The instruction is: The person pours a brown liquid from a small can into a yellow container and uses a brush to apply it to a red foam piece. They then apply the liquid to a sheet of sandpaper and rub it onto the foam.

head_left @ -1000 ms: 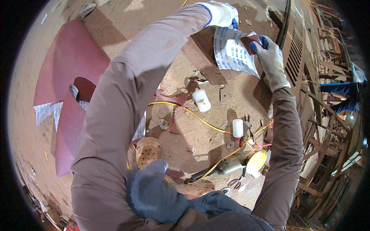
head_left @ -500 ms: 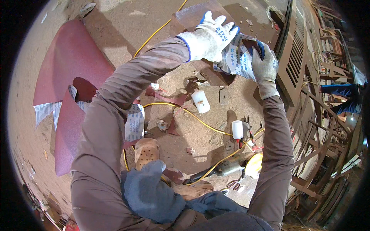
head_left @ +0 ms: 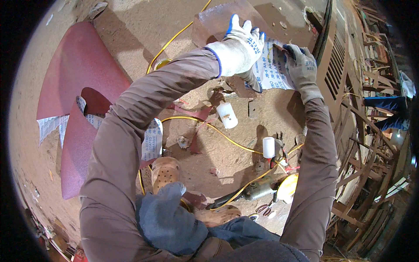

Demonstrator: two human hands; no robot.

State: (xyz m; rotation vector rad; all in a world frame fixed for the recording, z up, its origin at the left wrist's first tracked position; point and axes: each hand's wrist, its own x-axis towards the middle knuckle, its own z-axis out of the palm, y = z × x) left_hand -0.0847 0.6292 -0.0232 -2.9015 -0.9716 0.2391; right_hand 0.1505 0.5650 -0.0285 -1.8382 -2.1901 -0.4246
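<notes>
Both my hands wear white knit gloves with blue trim. Between them, near the top of the view, stretches a piece of sandpaper (head_left: 275, 67), its white printed backing facing up. My left hand (head_left: 239, 49) grips its left end, thumb below and fingers pointing away from me. At the other end, my right hand (head_left: 301, 70) is closed on the edge, fingers curled over it. Under and beyond my left hand lies a flat brown board (head_left: 209, 22); part of it is hidden by the glove and the sandpaper.
Large red sandpaper sheets (head_left: 83, 65) lie curled at left. A yellow cable (head_left: 227, 135) winds across the dusty floor past two white bottles (head_left: 226, 115) (head_left: 269, 147), an angle grinder (head_left: 257, 191) and scissors (head_left: 265, 209). A slatted brown panel (head_left: 334, 61) and stacked metal frames (head_left: 366, 153) stand at right.
My right hand has turned and shifted slightly nearer, and more of the sandpaper's backing lies flat between my hands. My left hand has rotated and moved slightly. A yellow ring has come into view beside my left forearm.
</notes>
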